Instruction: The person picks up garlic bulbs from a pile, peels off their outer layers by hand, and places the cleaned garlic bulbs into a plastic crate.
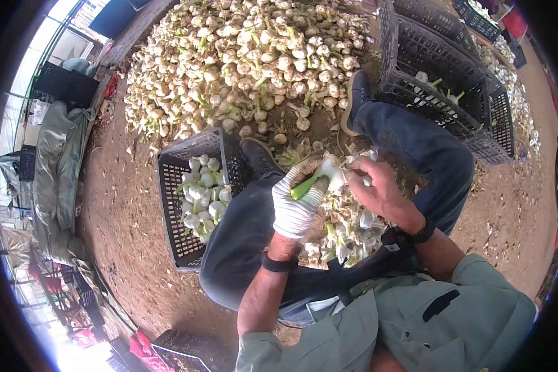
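My left hand (301,197), in a white knit glove with soiled fingers, is closed around a garlic bulb (333,172). The bulb's cut green stem (307,186) points toward my wrist. At the bulb's other side my bare right hand (378,188) has thumb and fingers pinched on its pale papery skin; the exact fingertip contact is partly hidden. Below both hands, between my legs, lies a heap of peeled-off garlic skins (347,239).
A large pile of unpeeled garlic (248,62) lies ahead. Left of my leg stands a black crate (167,192) with cleaned bulbs (203,192). Stacked black crates (409,93) stand at right, holding a few bulbs. Another dark crate (183,347) sits at the lower left.
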A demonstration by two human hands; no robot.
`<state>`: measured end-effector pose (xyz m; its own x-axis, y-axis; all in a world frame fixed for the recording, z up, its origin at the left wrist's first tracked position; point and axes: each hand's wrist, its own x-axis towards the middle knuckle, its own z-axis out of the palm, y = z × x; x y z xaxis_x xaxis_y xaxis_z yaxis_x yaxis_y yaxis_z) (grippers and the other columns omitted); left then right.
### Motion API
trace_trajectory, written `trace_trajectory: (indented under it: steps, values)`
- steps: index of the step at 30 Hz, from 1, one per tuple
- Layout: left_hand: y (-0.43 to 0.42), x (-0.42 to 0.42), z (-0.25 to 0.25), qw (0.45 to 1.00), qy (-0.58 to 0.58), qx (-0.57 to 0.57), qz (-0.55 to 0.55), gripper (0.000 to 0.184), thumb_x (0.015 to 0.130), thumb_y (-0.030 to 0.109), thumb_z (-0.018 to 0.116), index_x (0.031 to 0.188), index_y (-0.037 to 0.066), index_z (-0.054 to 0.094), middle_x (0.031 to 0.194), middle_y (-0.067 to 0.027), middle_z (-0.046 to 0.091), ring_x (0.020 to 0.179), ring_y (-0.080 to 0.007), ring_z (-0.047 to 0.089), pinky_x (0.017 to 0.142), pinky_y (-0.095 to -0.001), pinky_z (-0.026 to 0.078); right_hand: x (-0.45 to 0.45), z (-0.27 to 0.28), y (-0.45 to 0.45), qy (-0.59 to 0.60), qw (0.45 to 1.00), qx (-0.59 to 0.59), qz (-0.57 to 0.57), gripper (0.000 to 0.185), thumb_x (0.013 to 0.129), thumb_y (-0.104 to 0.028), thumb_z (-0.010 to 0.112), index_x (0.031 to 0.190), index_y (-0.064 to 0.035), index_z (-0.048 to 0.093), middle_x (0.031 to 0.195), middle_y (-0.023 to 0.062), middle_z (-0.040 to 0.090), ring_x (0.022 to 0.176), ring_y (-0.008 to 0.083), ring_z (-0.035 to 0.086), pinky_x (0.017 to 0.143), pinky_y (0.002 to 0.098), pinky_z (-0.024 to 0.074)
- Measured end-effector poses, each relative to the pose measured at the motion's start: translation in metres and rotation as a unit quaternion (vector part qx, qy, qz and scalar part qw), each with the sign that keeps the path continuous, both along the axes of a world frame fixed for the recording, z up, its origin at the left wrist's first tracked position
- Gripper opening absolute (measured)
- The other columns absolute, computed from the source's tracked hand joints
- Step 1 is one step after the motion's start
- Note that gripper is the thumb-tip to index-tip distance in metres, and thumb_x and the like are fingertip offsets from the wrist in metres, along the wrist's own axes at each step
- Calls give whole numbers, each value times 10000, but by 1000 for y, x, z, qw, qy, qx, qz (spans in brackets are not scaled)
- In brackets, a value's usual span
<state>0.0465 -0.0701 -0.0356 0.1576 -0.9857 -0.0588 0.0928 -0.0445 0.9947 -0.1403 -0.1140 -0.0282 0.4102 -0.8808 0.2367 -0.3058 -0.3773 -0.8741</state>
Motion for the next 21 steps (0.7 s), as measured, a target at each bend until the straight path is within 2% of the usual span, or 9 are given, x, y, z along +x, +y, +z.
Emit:
trace_trajectory:
  steps: [6,10,12,13,14,16,17,20,21]
  values:
    - [-1,-4,-6,997,-60,-54,3,326,824,-55,675,1146,-9,646,1075,-87,692,936,-106,621,837,-259,516,-1,-1,-2,65,998,11,23,131,848,-64,648,873,27,558,677,149,604,525,250,555,512,363,418]
    - [2,-1,3,1000,-9,-12,-19,340,822,-43,675,1159,-14,638,1113,-98,684,963,-119,626,859,-265,511,-7,-16,-10,42,997,37,46,124,823,-61,647,867,23,566,656,174,590,518,270,559,521,361,441]
    - [2,3,5,994,103,-19,-11,363,810,-38,696,1167,-32,628,1098,-102,687,979,-132,630,891,-278,502,-17,-58,-26,111,982,-116,-96,105,797,-54,643,840,14,575,618,157,575,509,286,550,518,377,449]
    - [0,5,8,995,85,-40,-20,384,805,-44,693,1183,-33,622,1118,-102,684,987,-129,628,900,-279,499,-25,-57,-29,203,974,-72,-71,185,785,-82,652,929,11,582,744,159,621,617,293,608,571,378,481]
    - [-3,7,10,995,85,-41,-19,384,805,-44,693,1183,-33,622,1118,-102,684,987,-129,628,900,-279,499,-27,-59,-29,203,974,-73,-71,185,785,-82,652,929,11,582,744,159,621,617,293,608,571,378,481]
    - [-1,8,11,996,66,-51,-20,396,803,-32,699,1192,-28,622,1118,-100,685,987,-129,629,899,-280,500,-30,-49,-16,130,991,-2,-15,297,849,-175,647,1066,8,563,938,163,651,788,266,660,647,367,503]
    - [-1,7,10,997,55,-44,-21,417,799,-36,695,1207,-21,614,1128,-98,683,1000,-131,627,905,-283,498,-24,-25,-11,33,986,161,12,406,909,-286,624,1170,8,521,1049,161,636,882,234,649,696,372,506]
    - [2,2,9,998,2,-40,-42,419,795,-45,686,1207,-13,614,1138,-107,680,1000,-137,629,900,-286,503,-2,-12,-3,-45,975,216,-24,446,935,-369,602,1155,11,523,980,120,638,801,213,632,660,355,502]
    - [2,1,4,995,-65,-65,-42,411,793,-51,683,1196,-9,618,1137,-115,680,988,-139,636,886,-282,509,4,5,3,-25,984,178,-18,379,947,-333,600,1076,18,538,937,123,625,709,202,618,624,315,498]
